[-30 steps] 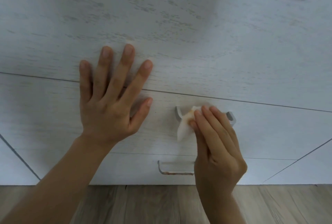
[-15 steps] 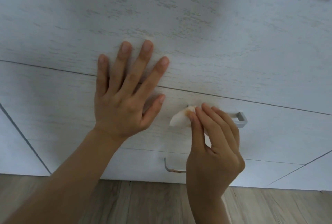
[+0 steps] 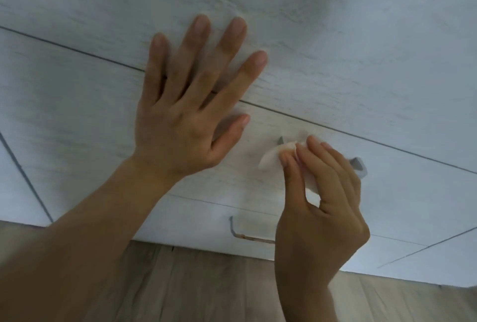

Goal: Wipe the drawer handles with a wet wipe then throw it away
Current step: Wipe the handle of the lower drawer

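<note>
Wiping the middle drawer handle

My right hand [image 3: 320,208] pinches the wet wipe [image 3: 271,157] against the drawer handle [image 3: 357,164]. My left hand [image 3: 180,125] lies flat, fingers spread, on the drawer front [image 3: 77,115]. The wipe looks limp, light and probably slippery, so I'd hold it bunched.

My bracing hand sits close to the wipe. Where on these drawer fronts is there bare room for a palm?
The middle drawer front is bare left of the left hand; so are the top panel above it and the stretch right of the upper handle. Crowded: between the left hand and the wet wipe the right hand pinches at that handle.
</note>
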